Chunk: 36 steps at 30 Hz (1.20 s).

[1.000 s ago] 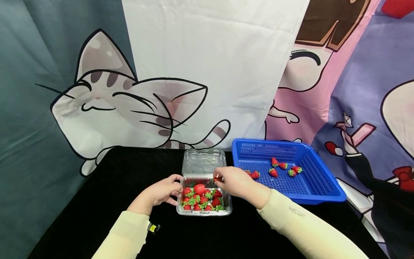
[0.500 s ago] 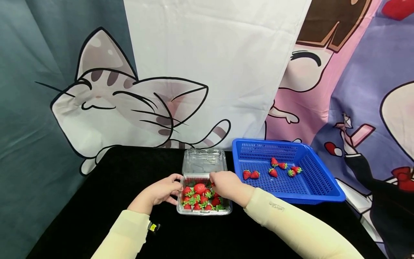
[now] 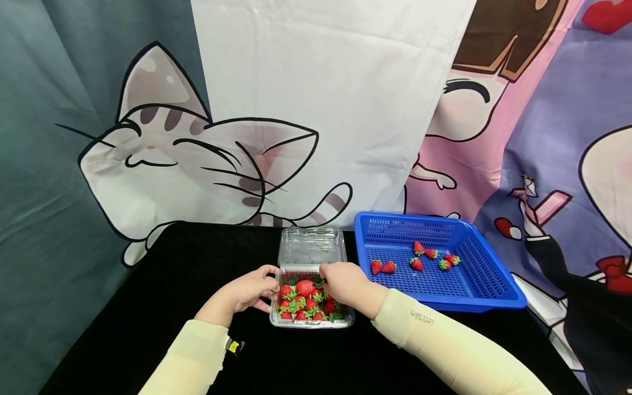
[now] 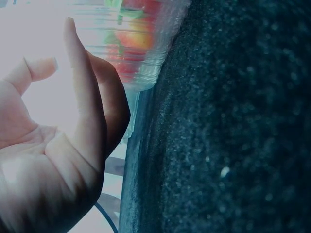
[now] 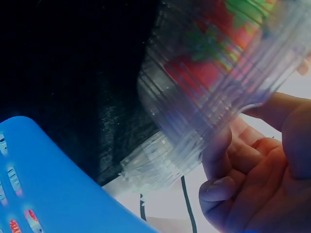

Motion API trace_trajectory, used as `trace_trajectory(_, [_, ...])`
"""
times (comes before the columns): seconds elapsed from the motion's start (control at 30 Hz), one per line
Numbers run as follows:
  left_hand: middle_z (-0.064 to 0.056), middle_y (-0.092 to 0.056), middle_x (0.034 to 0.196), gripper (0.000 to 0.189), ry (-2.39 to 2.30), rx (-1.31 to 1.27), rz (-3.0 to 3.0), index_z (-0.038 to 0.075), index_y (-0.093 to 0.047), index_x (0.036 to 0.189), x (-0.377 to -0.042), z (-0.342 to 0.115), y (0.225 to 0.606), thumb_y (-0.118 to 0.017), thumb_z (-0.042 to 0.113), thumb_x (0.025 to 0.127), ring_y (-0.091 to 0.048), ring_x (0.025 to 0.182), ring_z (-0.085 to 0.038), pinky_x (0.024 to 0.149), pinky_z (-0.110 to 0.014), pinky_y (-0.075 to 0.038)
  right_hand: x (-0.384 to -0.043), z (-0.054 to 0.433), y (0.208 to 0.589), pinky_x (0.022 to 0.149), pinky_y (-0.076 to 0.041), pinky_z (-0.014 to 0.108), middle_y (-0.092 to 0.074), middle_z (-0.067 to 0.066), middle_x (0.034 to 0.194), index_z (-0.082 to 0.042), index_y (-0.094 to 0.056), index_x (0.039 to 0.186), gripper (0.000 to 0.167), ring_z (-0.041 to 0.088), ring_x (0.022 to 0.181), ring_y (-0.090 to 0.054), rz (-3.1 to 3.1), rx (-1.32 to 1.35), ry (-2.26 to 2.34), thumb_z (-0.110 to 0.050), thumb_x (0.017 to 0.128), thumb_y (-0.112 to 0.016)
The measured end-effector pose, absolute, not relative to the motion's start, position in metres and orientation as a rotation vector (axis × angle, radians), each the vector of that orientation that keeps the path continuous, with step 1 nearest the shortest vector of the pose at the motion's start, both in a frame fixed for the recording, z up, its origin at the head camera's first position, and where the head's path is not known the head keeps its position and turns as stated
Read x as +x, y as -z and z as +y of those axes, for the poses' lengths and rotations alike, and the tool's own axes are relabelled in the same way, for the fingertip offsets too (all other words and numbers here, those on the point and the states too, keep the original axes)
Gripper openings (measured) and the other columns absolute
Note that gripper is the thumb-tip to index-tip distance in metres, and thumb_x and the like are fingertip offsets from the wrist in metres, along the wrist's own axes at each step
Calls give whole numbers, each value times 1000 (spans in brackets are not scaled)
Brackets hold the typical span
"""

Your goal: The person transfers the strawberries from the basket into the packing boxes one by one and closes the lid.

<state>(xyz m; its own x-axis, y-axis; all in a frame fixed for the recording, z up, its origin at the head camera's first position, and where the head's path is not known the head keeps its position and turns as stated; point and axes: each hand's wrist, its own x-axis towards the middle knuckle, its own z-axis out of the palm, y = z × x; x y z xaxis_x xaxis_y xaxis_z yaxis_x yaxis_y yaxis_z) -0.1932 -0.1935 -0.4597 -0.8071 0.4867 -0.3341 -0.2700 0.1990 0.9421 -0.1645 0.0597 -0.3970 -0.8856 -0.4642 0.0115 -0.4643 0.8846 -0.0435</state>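
A clear plastic clamshell box (image 3: 312, 323) filled with red, green-leaved strawberries (image 3: 304, 287) sits on the black cloth, its lid (image 3: 313, 247) folded back. My left hand (image 3: 250, 289) holds the box at its left wall, thumb by the rim; its fingers (image 4: 80, 82) lie along the outside. My right hand (image 3: 345, 282) reaches over the right rear rim, fingertips down inside among the fruit. Its fingers hide most of a strawberry there, with only green leaves showing beside them. In the right wrist view, several fingers (image 5: 221, 189) are curled just outside the wall.
Right of the box stands a blue perforated basket (image 3: 484, 269) with several loose strawberries (image 3: 417, 264) on its floor. Black cloth (image 3: 187, 274) covers the table. Behind it hangs a printed curtain (image 3: 370, 109) with a cartoon cat.
My right hand has moved left and a little down into the box with a strawberry, uncovering the two at the basket's left. The left hand has stayed at the box wall.
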Motion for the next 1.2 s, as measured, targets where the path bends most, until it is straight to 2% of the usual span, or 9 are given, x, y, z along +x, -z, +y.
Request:
trace_trajectory(0.4, [-13, -62, 98, 55, -1675, 188, 1889, 6, -35, 132, -193, -193, 461, -54, 11, 81, -60, 83, -20, 64, -40, -57, -164, 58, 387, 67, -54, 36, -68, -1, 84, -14, -67, 95, 12, 17, 71, -64, -3119, 738, -167, -19, 86, -73])
trace_trajectory(0.63, [-13, -61, 98, 54, -1676, 188, 1884, 6, -36, 132, -192, -193, 461, -54, 10, 81, -60, 81, -19, 63, -38, -57, -170, 67, 364, 65, -51, 36, -65, -7, 77, -17, -67, 98, 13, 14, 69, -62, -3081, 659, -190, -27, 89, -70])
trace_trajectory(0.87, [-13, -62, 98, 55, -1678, 181, 1885, 6, -35, 132, -192, -194, 462, -54, 10, 81, -60, 82, -19, 63, -39, -57, -188, 92, 337, 75, -53, 38, -69, -3, 87, -15, -68, 100, 14, 15, 78, -64, -3062, 562, -286, -23, 90, -66])
trace_trajectory(0.97, [-13, -62, 98, 55, -1679, 184, 1883, 6, -35, 132, -192, -195, 462, -54, 10, 81, -60, 82, -19, 63, -39, -58, -200, 108, 329, 77, -52, 40, -69, -1, 90, -14, -68, 101, 16, 16, 80, -64, -3075, 483, -315, -27, 91, -65])
trace_trajectory(1.2, [-13, -61, 97, 54, -1673, 195, 1880, 6, -35, 132, -193, -194, 461, -54, 10, 81, -60, 81, -19, 63, -38, -57, -226, 151, 315, 80, -50, 46, -70, 7, 98, -11, -68, 101, 21, 24, 87, -63, -3121, 298, -359, -30, 93, -62])
